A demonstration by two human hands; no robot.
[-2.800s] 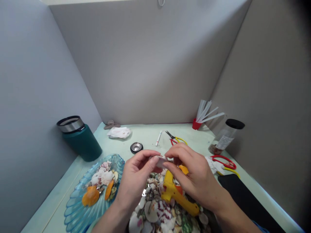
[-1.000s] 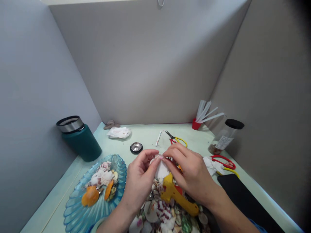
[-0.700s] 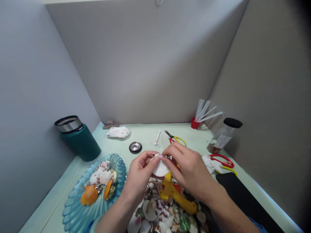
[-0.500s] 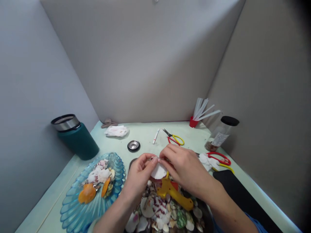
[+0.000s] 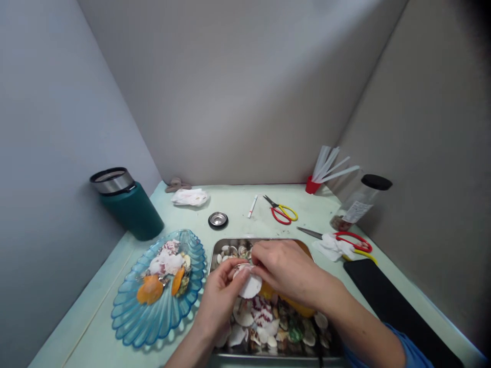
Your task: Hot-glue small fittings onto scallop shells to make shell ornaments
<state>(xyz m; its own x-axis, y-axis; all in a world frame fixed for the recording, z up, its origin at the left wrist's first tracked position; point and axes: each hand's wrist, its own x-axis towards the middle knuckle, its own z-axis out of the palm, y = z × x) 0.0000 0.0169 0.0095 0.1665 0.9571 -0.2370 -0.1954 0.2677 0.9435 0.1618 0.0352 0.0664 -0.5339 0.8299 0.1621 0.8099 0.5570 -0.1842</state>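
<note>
A white shell (image 5: 250,287) with a scalloped edge is pinched between the thumb and fingers of my left hand (image 5: 224,289). My right hand (image 5: 282,263) has its fingertips closed at the shell's upper edge, where something small, too fine to name, may be held. Both hands are over a metal tray (image 5: 268,357) filled with loose seashells (image 5: 264,327). Under my right hand lies a yellow tool (image 5: 299,305), a glue gun by its shape, mostly covered by the hand and forearm.
A blue glass dish (image 5: 143,327) with shells stands left, a teal bottle (image 5: 132,212) behind it. Its lid (image 5: 218,220), a marker (image 5: 252,206), small scissors (image 5: 282,210), larger scissors (image 5: 353,241), a red cup of white sticks (image 5: 313,185), a jar (image 5: 356,207) and a black slab (image 5: 391,301) surround the tray.
The view has shifted, so more of the tray's far rim shows. Both hands have come lower over the tray with the white shell still held, covering more of the yellow tool.
</note>
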